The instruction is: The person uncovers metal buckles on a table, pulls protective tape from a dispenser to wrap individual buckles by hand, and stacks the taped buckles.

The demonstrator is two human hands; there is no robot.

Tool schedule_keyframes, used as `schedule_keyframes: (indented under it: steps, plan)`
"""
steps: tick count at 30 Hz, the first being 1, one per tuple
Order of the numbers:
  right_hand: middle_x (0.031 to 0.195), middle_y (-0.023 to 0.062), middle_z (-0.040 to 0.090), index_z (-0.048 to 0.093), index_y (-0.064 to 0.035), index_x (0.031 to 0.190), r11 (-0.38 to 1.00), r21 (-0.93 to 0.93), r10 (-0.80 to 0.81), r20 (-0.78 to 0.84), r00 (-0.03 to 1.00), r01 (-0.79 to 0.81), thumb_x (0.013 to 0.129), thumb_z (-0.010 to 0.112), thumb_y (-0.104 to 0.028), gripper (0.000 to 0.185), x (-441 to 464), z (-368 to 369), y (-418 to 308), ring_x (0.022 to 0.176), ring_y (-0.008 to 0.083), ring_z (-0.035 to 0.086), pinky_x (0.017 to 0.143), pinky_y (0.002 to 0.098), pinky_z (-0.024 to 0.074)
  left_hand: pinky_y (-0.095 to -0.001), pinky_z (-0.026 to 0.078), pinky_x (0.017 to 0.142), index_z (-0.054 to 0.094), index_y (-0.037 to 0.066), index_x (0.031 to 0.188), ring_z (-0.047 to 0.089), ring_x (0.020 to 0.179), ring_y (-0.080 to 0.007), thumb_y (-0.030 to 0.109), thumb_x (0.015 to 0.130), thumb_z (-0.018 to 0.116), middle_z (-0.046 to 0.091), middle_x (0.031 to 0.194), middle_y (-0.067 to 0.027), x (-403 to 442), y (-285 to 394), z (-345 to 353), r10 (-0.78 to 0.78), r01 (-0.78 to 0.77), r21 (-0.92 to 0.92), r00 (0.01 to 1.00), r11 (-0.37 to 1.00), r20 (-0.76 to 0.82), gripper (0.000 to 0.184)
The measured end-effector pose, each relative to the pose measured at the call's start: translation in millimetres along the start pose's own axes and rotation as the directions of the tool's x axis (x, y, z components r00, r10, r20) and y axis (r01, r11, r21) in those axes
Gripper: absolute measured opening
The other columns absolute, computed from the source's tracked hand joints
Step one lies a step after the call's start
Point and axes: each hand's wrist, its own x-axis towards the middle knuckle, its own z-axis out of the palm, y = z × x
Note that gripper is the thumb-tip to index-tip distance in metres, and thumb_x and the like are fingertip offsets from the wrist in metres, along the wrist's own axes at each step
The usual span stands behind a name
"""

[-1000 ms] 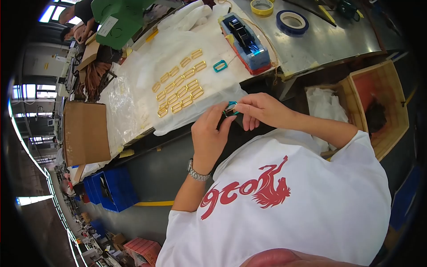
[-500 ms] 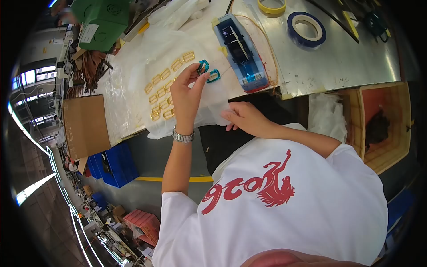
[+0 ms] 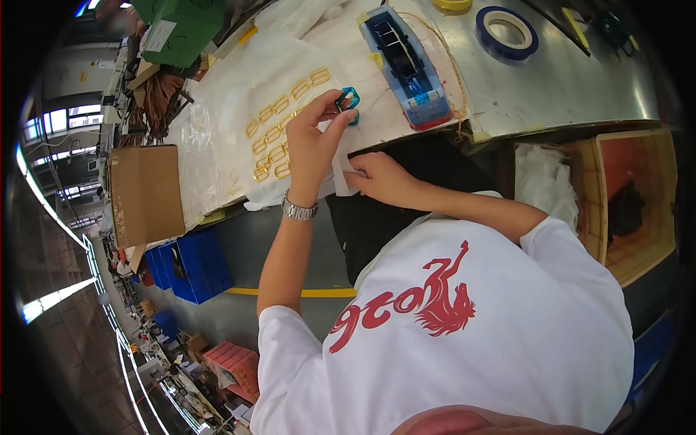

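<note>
My left hand [image 3: 312,134], with a metal watch on its wrist, pinches a teal buckle frame [image 3: 349,96] between thumb and fingers. A second teal piece [image 3: 354,119] shows just below it, partly hidden by the thumb. My right hand [image 3: 386,178] is closed on the edge of a thin white sheet [image 3: 344,174] at the table's near edge. Gold buckle frames [image 3: 280,109] lie in rows on the white sheet left of my left hand, which covers some of them.
A blue tape dispenser [image 3: 406,69] stands right of the hands. A roll of blue tape [image 3: 506,33] and yellow tape [image 3: 452,4] lie on the metal surface [image 3: 573,87]. A cardboard box [image 3: 147,196] sits left, blue bins [image 3: 194,268] below it, a crate [image 3: 638,210] right.
My right hand has moved left with the sheet's edge, which is now bunched near my left wrist. The teal pieces are closer together at my left fingertips. The view has shifted slightly.
</note>
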Motion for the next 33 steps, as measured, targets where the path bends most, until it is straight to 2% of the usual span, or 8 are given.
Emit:
schedule_keyframes:
  steps: [2,4,5,7,20,22,27,33]
  plan:
    - [0.078,0.0215,0.072,0.068,0.0044,0.084,0.997,0.036,0.074,0.009,0.997,-0.075,0.100,0.069,-0.022,0.031,-9.2,-0.4,7.9,0.076,0.0365,0.076,0.070,0.0456,0.0573,-0.0299,0.061,0.087,0.076,-0.001,0.129,0.078,0.094,-0.0166,0.006,0.091,0.086,0.083,0.108,-0.0117,0.5,-14.8,-7.7,0.002,-0.002,-0.005,1.000,1.000,-0.028,0.040]
    - [0.077,0.0160,0.073,0.069,0.0037,0.085,0.967,0.219,0.121,0.053,0.991,-0.130,0.103,0.068,-0.022,0.031,-21.3,0.1,9.0,0.077,0.0244,0.078,0.067,0.0390,0.0571,-0.0323,0.060,0.085,0.077,0.004,0.128,0.076,0.093,-0.0204,0.007,0.088,0.087,0.082,0.112,-0.0104,-0.6,-22.0,-16.0,0.124,-0.122,0.242,0.992,0.963,0.007,0.041]
    - [0.077,0.0160,0.073,0.069,0.0037,0.085,0.969,0.210,0.120,0.058,0.991,-0.130,0.103,0.068,-0.022,0.031,-23.4,-2.3,10.8,0.077,0.0244,0.078,0.067,0.0390,0.0571,-0.0323,0.060,0.085,0.077,0.004,0.128,0.076,0.093,-0.0204,0.007,0.088,0.087,0.082,0.112,-0.0104,-1.9,-26.5,-18.2,0.126,-0.122,0.237,0.992,0.964,-0.002,0.041]
    - [0.089,0.0070,0.077,0.074,0.0033,0.098,0.974,0.145,0.157,0.112,0.981,-0.172,0.108,0.067,-0.021,0.027,-23.9,-6.7,8.7,0.079,0.0132,0.073,0.071,0.0284,0.0581,-0.0353,0.060,0.085,0.078,0.008,0.125,0.074,0.097,-0.0259,0.008,0.085,0.088,0.079,0.119,-0.0095,-2.3,-28.2,-21.9,0.185,-0.207,0.346,0.978,0.915,0.095,0.041]
    - [0.100,0.0075,0.079,0.076,0.0032,0.107,0.978,0.140,0.130,0.174,0.976,-0.155,0.110,0.064,-0.019,0.026,-32.7,-7.2,9.8,0.083,0.0138,0.073,0.074,0.0291,0.0591,-0.0439,0.056,0.099,0.077,0.004,0.120,0.067,0.116,-0.0340,0.009,0.084,0.086,0.073,0.125,-0.0127,0.3,-14.3,-21.1,0.234,-0.309,0.493,0.950,0.814,0.209,0.038]
    - [0.093,0.0097,0.080,0.076,0.0048,0.102,0.952,0.226,0.176,0.148,0.973,-0.207,0.107,0.065,-0.018,0.026,-29.3,-3.1,16.1,0.079,0.0150,0.075,0.069,0.0302,0.0592,-0.0425,0.057,0.099,0.074,0.003,0.122,0.067,0.118,-0.0339,0.009,0.087,0.085,0.072,0.128,-0.0138,6.5,-2.5,-26.7,0.252,-0.400,0.550,0.911,0.733,0.326,0.038]
    - [0.099,0.0085,0.082,0.077,0.0046,0.106,0.960,0.178,0.180,0.194,0.964,-0.215,0.108,0.065,-0.019,0.027,-29.4,-14.3,5.3,0.081,0.0126,0.076,0.070,0.0278,0.0600,-0.0440,0.055,0.094,0.071,0.004,0.109,0.064,0.107,-0.0322,0.014,0.082,0.085,0.069,0.107,-0.0113,16.3,-0.7,-26.9,0.247,-0.479,0.611,0.870,0.630,0.428,0.032]
    - [0.100,0.0074,0.082,0.078,0.0028,0.107,0.940,0.181,0.245,0.228,0.942,-0.288,0.109,0.064,-0.020,0.027,-33.7,-15.9,4.9,0.083,0.0119,0.076,0.066,0.0263,0.0574,-0.0438,0.056,0.088,0.070,0.004,0.098,0.066,0.100,-0.0319,0.022,0.082,0.083,0.069,0.096,-0.0108,29.8,-0.4,-30.0,0.237,-0.540,0.635,0.832,0.552,0.502,0.028]
